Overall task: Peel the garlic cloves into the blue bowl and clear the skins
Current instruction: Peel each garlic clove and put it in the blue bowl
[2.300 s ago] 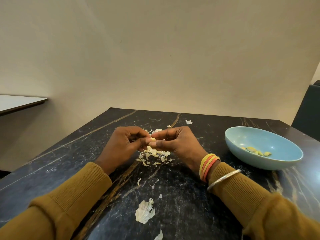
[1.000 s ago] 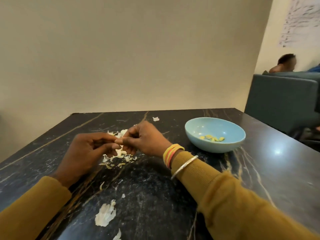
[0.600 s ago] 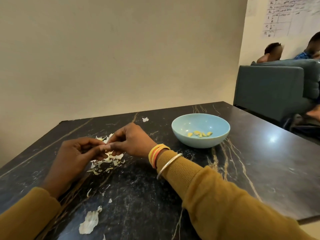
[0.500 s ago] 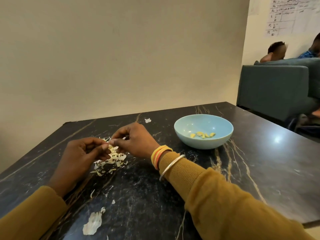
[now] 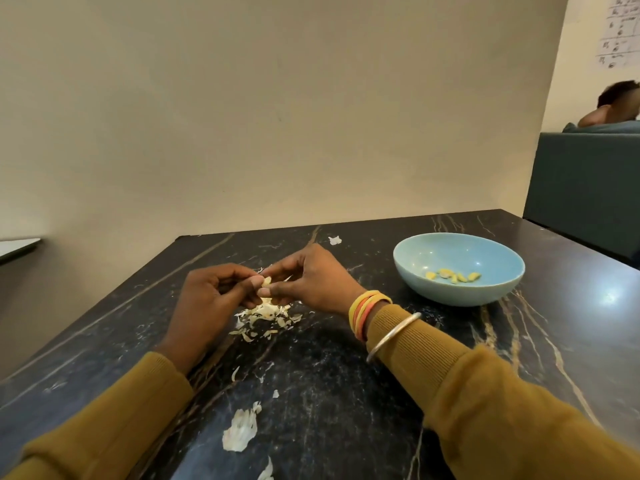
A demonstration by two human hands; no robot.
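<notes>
A small pale garlic clove (image 5: 266, 281) is pinched between the fingertips of my left hand (image 5: 211, 299) and my right hand (image 5: 311, 282), just above the black marble table (image 5: 346, 393). Directly under my hands lies a heap of white garlic skins (image 5: 266, 315). The blue bowl (image 5: 459, 268) stands to the right of my right hand, apart from it, with several peeled yellowish cloves (image 5: 452, 276) at its bottom.
Loose skin pieces lie nearer me, a large one (image 5: 240, 429) and a smaller one (image 5: 266, 474) at the front edge; another flake (image 5: 334, 240) sits at the far side. A grey-green sofa (image 5: 585, 192) with a person behind it stands at the right.
The camera view has swung back left and tilted, so hands and bowl sit further right in the frame. Both hands keep pinching the clove over the skin heap.
</notes>
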